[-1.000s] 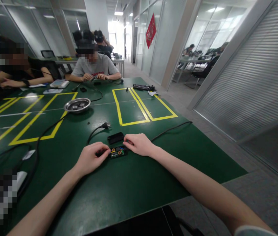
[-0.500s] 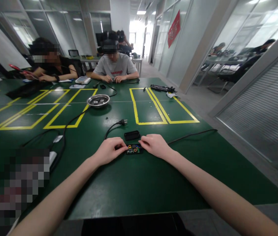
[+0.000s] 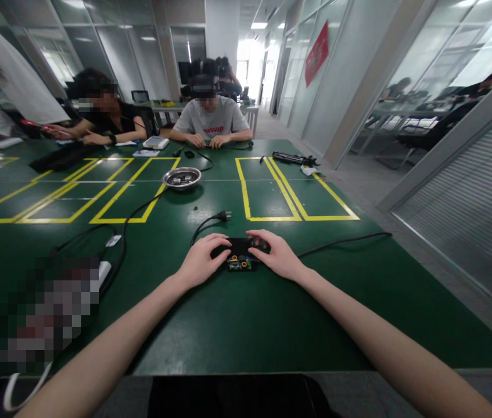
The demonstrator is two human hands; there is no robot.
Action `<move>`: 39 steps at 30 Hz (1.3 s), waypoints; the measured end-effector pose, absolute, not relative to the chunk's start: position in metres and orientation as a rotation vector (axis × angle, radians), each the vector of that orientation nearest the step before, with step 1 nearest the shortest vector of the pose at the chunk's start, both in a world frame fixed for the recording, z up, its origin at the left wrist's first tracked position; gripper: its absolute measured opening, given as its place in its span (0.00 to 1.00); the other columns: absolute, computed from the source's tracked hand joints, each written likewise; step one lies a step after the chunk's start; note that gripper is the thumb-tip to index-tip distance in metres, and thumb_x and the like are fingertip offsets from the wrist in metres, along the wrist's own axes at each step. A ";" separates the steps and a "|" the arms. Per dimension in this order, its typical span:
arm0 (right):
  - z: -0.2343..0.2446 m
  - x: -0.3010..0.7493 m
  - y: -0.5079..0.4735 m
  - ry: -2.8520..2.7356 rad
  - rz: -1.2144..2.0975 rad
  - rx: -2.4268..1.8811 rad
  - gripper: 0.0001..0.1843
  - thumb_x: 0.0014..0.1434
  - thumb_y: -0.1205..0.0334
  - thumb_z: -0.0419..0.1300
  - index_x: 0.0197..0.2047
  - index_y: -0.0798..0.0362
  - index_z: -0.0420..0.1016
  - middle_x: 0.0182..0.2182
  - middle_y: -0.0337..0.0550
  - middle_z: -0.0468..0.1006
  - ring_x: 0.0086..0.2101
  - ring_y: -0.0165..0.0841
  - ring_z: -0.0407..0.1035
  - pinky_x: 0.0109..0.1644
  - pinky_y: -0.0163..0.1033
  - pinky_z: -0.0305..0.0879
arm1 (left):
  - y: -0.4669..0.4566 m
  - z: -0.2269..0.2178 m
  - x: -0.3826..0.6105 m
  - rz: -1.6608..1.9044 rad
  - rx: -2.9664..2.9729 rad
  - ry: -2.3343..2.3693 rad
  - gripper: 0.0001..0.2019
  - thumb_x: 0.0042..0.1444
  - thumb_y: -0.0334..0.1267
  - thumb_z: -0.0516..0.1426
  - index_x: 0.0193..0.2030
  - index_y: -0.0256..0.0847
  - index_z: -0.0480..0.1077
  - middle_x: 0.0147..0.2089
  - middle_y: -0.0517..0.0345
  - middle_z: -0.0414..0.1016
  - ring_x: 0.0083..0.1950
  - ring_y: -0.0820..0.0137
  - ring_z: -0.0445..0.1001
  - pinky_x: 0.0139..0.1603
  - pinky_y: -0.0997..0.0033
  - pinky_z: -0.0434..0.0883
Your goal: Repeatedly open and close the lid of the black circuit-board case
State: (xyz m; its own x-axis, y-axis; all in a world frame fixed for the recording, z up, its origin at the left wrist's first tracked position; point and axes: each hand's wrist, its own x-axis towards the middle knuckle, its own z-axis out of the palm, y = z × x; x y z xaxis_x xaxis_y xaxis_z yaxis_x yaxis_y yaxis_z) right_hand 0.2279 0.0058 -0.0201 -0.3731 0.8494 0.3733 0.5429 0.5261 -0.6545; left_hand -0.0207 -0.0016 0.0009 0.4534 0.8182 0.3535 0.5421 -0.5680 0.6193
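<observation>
Near the table's front middle lies an open black adapter housing (image 3: pixel 241 265), its circuit board and round copper coils facing up. Just behind it is its black plastic cover (image 3: pixel 240 246). My left hand (image 3: pixel 204 255) grips the cover's left end between thumb and fingers. At the right end, my right hand (image 3: pixel 277 254) holds it the same way, fingers curved behind and thumb in front. The fingers partly hide the cover's ends. Behind my left hand, a black cord ends in a two-pin plug (image 3: pixel 223 216). Another black cord (image 3: pixel 345 239) runs right from beneath my right hand.
A metal bowl (image 3: pixel 182 179) with small metal parts stands beyond, left of centre. Yellow tape (image 3: pixel 272 219) marks rectangles on the green table (image 3: pixel 211 331). A folded black tripod (image 3: pixel 294 158) lies at the far right. A blurred-out item (image 3: pixel 49 313) is at left. Co-workers sit opposite.
Both hands have left the open housing and reached forward to the cover, taking its two ends. The cover has come slightly nearer the housing. The camera view has shifted a little.
</observation>
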 end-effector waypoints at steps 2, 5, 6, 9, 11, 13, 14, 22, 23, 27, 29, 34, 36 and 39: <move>-0.018 0.227 0.003 -2.039 0.627 -1.089 0.22 0.62 0.67 0.61 0.60 0.51 0.75 0.41 0.43 0.77 0.32 0.31 0.70 0.36 0.38 0.71 | -0.004 0.003 -0.019 0.964 2.154 1.127 0.05 0.62 0.35 0.59 0.44 0.41 0.75 0.48 0.52 0.82 0.48 0.62 0.81 0.51 0.61 0.76; -0.014 0.225 -0.001 -2.054 0.622 -1.035 0.15 0.63 0.67 0.60 0.52 0.51 0.79 0.39 0.43 0.76 0.32 0.31 0.70 0.34 0.37 0.70 | -0.008 0.007 -0.019 1.003 2.063 1.108 0.07 0.60 0.34 0.60 0.45 0.41 0.73 0.43 0.55 0.81 0.43 0.65 0.81 0.45 0.65 0.76; -0.012 0.225 -0.003 -2.050 0.618 -1.012 0.13 0.65 0.65 0.59 0.50 0.51 0.80 0.40 0.44 0.77 0.34 0.32 0.72 0.36 0.38 0.71 | -0.009 0.009 -0.020 1.020 2.071 1.094 0.08 0.60 0.34 0.60 0.46 0.41 0.74 0.43 0.55 0.81 0.43 0.65 0.80 0.44 0.66 0.76; -0.005 0.226 -0.008 -2.045 0.633 -0.918 0.11 0.67 0.63 0.57 0.48 0.51 0.80 0.45 0.48 0.79 0.43 0.37 0.76 0.44 0.42 0.75 | -0.012 0.015 -0.022 1.050 2.151 1.024 0.10 0.60 0.35 0.59 0.48 0.41 0.75 0.45 0.52 0.80 0.44 0.65 0.78 0.45 0.65 0.76; -0.001 0.228 -0.012 -2.098 0.647 -0.848 0.11 0.67 0.63 0.58 0.49 0.51 0.79 0.46 0.49 0.81 0.46 0.38 0.76 0.49 0.45 0.76 | -0.014 0.019 -0.024 1.020 2.205 0.958 0.08 0.60 0.34 0.58 0.45 0.40 0.76 0.44 0.52 0.80 0.44 0.65 0.77 0.45 0.65 0.76; 0.002 0.230 -0.014 -2.164 0.668 -0.779 0.10 0.66 0.63 0.60 0.49 0.51 0.78 0.46 0.50 0.82 0.46 0.39 0.77 0.52 0.47 0.75 | -0.016 0.021 -0.025 0.976 2.236 0.894 0.06 0.58 0.32 0.57 0.41 0.41 0.75 0.42 0.52 0.79 0.44 0.64 0.77 0.47 0.64 0.75; 0.002 0.232 -0.015 -2.187 0.683 -0.750 0.11 0.65 0.62 0.61 0.50 0.51 0.78 0.47 0.50 0.82 0.47 0.40 0.77 0.54 0.48 0.74 | -0.017 0.021 -0.025 0.954 2.247 0.864 0.05 0.57 0.32 0.58 0.39 0.41 0.73 0.43 0.52 0.78 0.45 0.64 0.77 0.48 0.64 0.75; 0.000 0.233 -0.016 -2.241 0.670 -0.765 0.13 0.61 0.63 0.65 0.50 0.51 0.76 0.46 0.48 0.83 0.46 0.39 0.78 0.52 0.45 0.74 | -0.018 0.013 -0.025 0.746 2.281 0.900 0.12 0.51 0.36 0.64 0.41 0.43 0.68 0.53 0.52 0.79 0.50 0.62 0.78 0.53 0.62 0.74; 0.000 0.232 -0.017 -2.247 0.656 -0.767 0.13 0.61 0.63 0.65 0.50 0.51 0.76 0.46 0.48 0.82 0.46 0.39 0.78 0.52 0.45 0.74 | -0.017 0.012 -0.025 0.722 2.291 0.922 0.12 0.52 0.36 0.64 0.42 0.43 0.69 0.51 0.53 0.80 0.48 0.62 0.79 0.51 0.63 0.74; 0.002 0.230 -0.019 -2.260 0.613 -0.769 0.13 0.60 0.65 0.64 0.49 0.51 0.75 0.46 0.48 0.81 0.46 0.39 0.77 0.51 0.44 0.74 | -0.017 0.010 -0.026 0.702 2.327 0.942 0.13 0.54 0.36 0.63 0.47 0.44 0.72 0.47 0.56 0.80 0.46 0.63 0.79 0.49 0.65 0.74; 0.002 0.230 -0.020 -2.261 0.601 -0.777 0.13 0.60 0.65 0.64 0.49 0.51 0.75 0.46 0.48 0.81 0.45 0.39 0.77 0.50 0.44 0.74 | -0.017 0.010 -0.026 0.702 2.340 0.936 0.15 0.54 0.36 0.63 0.49 0.44 0.72 0.47 0.56 0.80 0.46 0.63 0.79 0.49 0.65 0.74; 0.004 0.231 -0.020 -2.314 0.571 -0.817 0.13 0.60 0.65 0.63 0.49 0.50 0.74 0.44 0.46 0.80 0.43 0.38 0.76 0.48 0.43 0.73 | -0.015 0.008 -0.025 0.661 2.430 0.951 0.16 0.55 0.37 0.65 0.51 0.44 0.71 0.47 0.54 0.79 0.46 0.61 0.78 0.47 0.64 0.74; 0.004 0.232 -0.019 -2.346 0.559 -0.820 0.14 0.60 0.65 0.64 0.50 0.50 0.73 0.45 0.46 0.80 0.43 0.38 0.75 0.48 0.43 0.72 | -0.015 0.008 -0.024 0.636 2.473 0.959 0.16 0.57 0.38 0.65 0.51 0.43 0.71 0.46 0.54 0.78 0.46 0.61 0.77 0.47 0.63 0.74; 0.004 0.233 -0.019 -2.377 0.550 -0.810 0.16 0.59 0.65 0.65 0.50 0.50 0.73 0.45 0.47 0.79 0.44 0.39 0.75 0.48 0.43 0.72 | -0.015 0.008 -0.024 0.613 2.509 0.949 0.15 0.59 0.40 0.64 0.52 0.44 0.70 0.47 0.53 0.78 0.47 0.61 0.77 0.48 0.63 0.73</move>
State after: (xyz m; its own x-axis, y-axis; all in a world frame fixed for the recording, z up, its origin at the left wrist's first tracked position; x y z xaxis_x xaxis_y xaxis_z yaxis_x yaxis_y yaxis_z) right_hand 0.2330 -0.0192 0.0036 -0.6586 0.6520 0.3758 0.4205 0.7330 -0.5348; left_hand -0.0237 -0.0151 0.0082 0.6754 0.6900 0.2602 0.5204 -0.6960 0.4947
